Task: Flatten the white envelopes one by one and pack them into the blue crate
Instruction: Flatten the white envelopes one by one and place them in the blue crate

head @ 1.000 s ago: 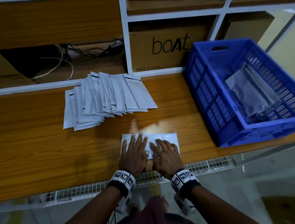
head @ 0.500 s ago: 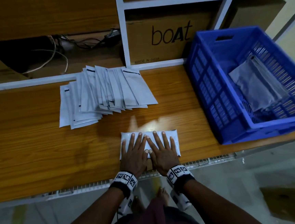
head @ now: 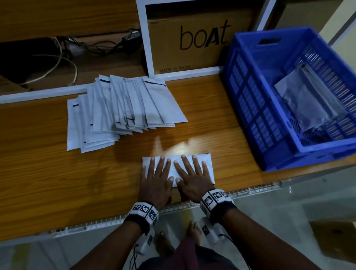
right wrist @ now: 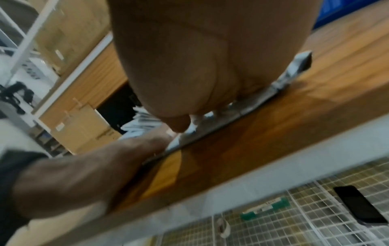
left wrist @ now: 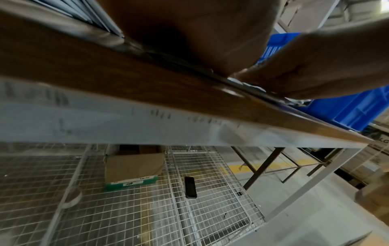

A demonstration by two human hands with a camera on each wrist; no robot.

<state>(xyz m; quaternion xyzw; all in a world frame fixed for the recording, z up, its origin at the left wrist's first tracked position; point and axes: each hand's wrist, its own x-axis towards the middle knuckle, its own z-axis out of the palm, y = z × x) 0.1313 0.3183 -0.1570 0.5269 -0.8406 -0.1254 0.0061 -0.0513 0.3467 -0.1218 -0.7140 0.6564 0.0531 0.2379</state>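
One white envelope (head: 207, 161) lies on the wooden table near its front edge. My left hand (head: 155, 180) and right hand (head: 192, 176) press flat on it side by side, fingers straight and spread. In the right wrist view the envelope (right wrist: 294, 73) shows crumpled under my palm (right wrist: 185, 66). A fanned pile of white envelopes (head: 123, 111) lies farther back on the table. The blue crate (head: 256, 110) stands at the right with a few flattened envelopes (head: 307, 102) inside. The left wrist view shows my left palm (left wrist: 200, 33) from below at the table edge.
A cardboard box (head: 203, 38) marked "boAt" stands behind a white frame (head: 143, 41) at the back, with cables (head: 79, 48) to its left. Under the table a wire mesh shelf (left wrist: 126, 208) holds a box (left wrist: 132, 169) and a black phone (left wrist: 190, 187).
Both hands slid forward over the envelope and their fingers straightened out flat. The envelope stays in the same place on the table.
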